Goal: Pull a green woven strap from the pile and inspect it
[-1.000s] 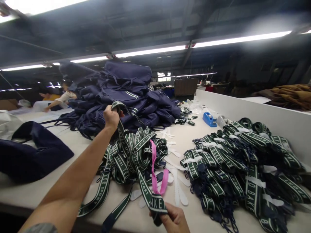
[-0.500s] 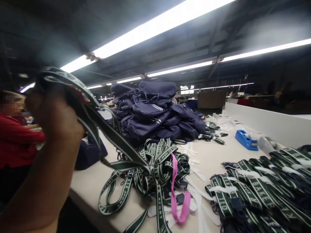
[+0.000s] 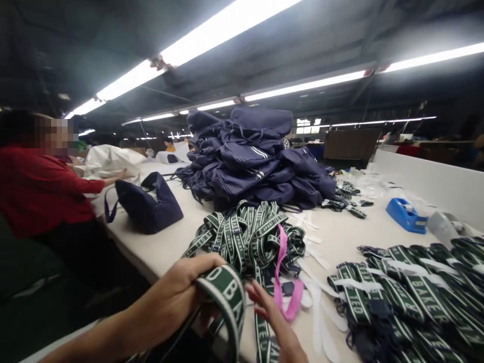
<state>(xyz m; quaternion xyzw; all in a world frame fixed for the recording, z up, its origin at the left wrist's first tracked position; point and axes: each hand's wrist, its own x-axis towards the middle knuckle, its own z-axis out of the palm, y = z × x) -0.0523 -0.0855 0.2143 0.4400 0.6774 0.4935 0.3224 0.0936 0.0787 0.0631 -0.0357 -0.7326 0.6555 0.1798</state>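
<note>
In the head view my left hand (image 3: 177, 295) is closed round a dark green strap (image 3: 227, 290) with white edges and white lettering, which loops over the fingers and hangs down. Close to its right side, my right hand (image 3: 274, 322) has its fingers stretched out and apart, with nothing visible in it. Just beyond both hands lies a tangled heap of the same straps (image 3: 245, 234) on the pale table (image 3: 340, 242). A pink ribbon (image 3: 282, 272) rests at the heap's right edge. White strips (image 3: 317, 322) are scattered beside it.
Dark blue bags (image 3: 245, 171) are piled behind the straps. Bundled straps (image 3: 408, 292) cover the right front. A blue tape dispenser (image 3: 406, 216) stands near the white partition (image 3: 434, 174). At left are a single dark blue bag (image 3: 155, 204) and a person in red (image 3: 41, 186).
My left hand has come down from high on the left to the front of the heap, bringing a strap away from it. My right hand has entered view, and the view has shifted left.
</note>
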